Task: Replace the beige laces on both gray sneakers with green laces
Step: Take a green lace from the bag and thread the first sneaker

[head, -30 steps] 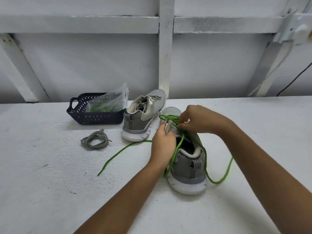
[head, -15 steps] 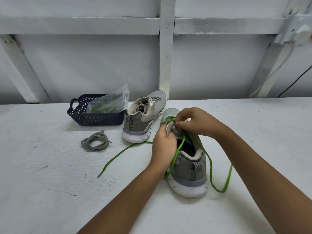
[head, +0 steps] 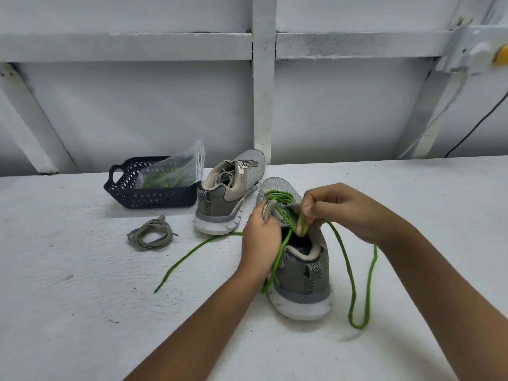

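A white-painted wall [head: 357, 111] braced with white beams fills the upper half of the view, and a thin black cable [head: 478, 122] runs down it at the far right. Below it lies a white, rough-painted tabletop [head: 82, 298] that carries everything else.

The near gray sneaker [head: 308, 273] stands on its sole just right of centre, heel toward the camera and toe pointing at the wall. The far gray sneaker [head: 231, 193] stands just beyond it to the left, toe almost at the wall's upright beam, and is laced in beige.

A dark perforated plastic basket [head: 154, 198] sits left of the far sneaker, nearly touching its heel. A clear plastic bag [head: 176, 171] with green laces inside leans in the basket.

The green lace [head: 354, 284] is threaded through the front eyelets of the near sneaker. One end trails left across the tabletop, and the other loops down to the right of the heel.

The right hand [head: 343, 207] hovers over the shoe's opening, thumb and fingers pinching a strand of the green lace. The left hand [head: 259, 240] grips the left eyelet flap of the near sneaker, fingers curled round its edge.

A removed beige lace [head: 149, 236] lies coiled on the tabletop in front of the basket, apart from both shoes.
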### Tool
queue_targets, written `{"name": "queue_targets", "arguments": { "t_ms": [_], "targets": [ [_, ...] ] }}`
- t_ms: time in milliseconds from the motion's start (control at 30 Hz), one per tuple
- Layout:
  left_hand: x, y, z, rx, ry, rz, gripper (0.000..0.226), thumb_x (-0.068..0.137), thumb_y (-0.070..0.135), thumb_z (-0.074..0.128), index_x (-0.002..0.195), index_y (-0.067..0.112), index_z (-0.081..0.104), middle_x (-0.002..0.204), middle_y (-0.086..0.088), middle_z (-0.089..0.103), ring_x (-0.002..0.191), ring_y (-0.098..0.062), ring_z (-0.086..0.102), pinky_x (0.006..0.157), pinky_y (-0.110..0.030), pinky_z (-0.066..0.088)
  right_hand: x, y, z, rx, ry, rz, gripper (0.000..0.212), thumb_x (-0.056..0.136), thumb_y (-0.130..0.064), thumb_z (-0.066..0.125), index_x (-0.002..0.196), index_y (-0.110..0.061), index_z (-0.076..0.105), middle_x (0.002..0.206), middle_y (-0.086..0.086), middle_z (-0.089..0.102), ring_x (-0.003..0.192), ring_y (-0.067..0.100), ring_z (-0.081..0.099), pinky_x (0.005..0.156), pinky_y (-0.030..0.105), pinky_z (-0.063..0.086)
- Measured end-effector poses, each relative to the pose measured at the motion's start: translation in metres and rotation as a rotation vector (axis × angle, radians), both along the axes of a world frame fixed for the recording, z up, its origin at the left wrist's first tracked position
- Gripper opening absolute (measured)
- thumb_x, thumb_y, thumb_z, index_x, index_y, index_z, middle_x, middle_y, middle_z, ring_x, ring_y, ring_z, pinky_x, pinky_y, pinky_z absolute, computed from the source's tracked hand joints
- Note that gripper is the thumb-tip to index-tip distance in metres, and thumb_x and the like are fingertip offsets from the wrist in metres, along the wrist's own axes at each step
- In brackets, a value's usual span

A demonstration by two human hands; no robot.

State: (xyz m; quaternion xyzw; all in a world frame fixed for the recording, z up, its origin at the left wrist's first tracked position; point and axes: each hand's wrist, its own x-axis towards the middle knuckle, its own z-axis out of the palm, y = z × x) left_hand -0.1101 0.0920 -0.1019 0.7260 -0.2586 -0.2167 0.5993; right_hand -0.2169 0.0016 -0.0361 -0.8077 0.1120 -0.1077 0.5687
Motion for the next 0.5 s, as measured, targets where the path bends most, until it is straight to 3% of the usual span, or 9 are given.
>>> {"name": "queue_targets", "arguments": {
  "t_ms": [133, 233, 300, 400, 500],
  "targets": [
    [0.002, 0.004, 0.003, 0.022, 0.011, -0.066, 0.039, 0.096, 0.010, 0.039, 0.133, 0.020, 0.050, 0.118, 0.008, 0.057, 0.112, -0.013, 0.052, 0.088, -0.021, 0.036, 0.005, -0.001, 0.005, -0.051, 0.016, -0.168, 0.022, 0.088, -0.010, 0.057, 0.067, -0.014, 0.061, 0.068, 0.000, 0.064, 0.067, 0.012, 0.055, 0.060, 0.024, 0.040],
    [0.007, 0.006, 0.007, 0.048, -0.016, -0.154, 0.037, 0.099, 0.020, 0.044, 0.135, 0.022, 0.045, 0.122, 0.011, 0.054, 0.114, -0.002, 0.052, 0.091, -0.018, 0.038, 0.012, -0.002, 0.019, -0.108, 0.001, -0.378, 0.024, 0.094, -0.014, 0.053, 0.073, -0.015, 0.065, 0.061, -0.007, 0.054, 0.056, 0.011, 0.042, 0.047, 0.018, 0.031],
    [0.007, 0.010, 0.013, -0.016, -0.062, -0.134, 0.029, 0.098, 0.032, 0.046, 0.127, 0.026, 0.047, 0.115, 0.010, 0.056, 0.105, 0.009, 0.054, 0.090, -0.014, 0.041, 0.018, -0.003, 0.031, 0.131, -0.037, -0.417, 0.022, 0.094, -0.014, 0.052, 0.077, -0.012, 0.065, 0.054, -0.006, 0.051, 0.047, 0.009, 0.036, 0.038, 0.014, 0.026],
    [0.003, 0.017, 0.020, -0.112, -0.354, -0.024, 0.038, 0.083, 0.065, 0.040, 0.099, 0.036, 0.058, 0.114, 0.008, 0.055, 0.118, -0.010, 0.046, 0.105, -0.035, 0.035, 0.032, -0.004, 0.050, 0.575, -0.100, -0.412, 0.020, 0.094, -0.009, 0.050, 0.076, -0.007, 0.059, 0.049, -0.003, 0.054, 0.037, 0.003, 0.045, 0.034, 0.011, 0.035],
    [-0.009, 0.021, 0.034, -0.006, -0.518, -0.131, 0.033, 0.072, 0.073, 0.039, 0.069, 0.043, 0.051, 0.097, 0.018, 0.055, 0.108, -0.006, 0.046, 0.102, -0.043, 0.032, 0.047, -0.005, 0.059, 0.782, -0.176, -0.414, 0.019, 0.093, -0.004, 0.051, 0.075, -0.002, 0.056, 0.050, 0.004, 0.057, 0.040, 0.007, 0.056, 0.040, 0.014, 0.046]
  ]
}}
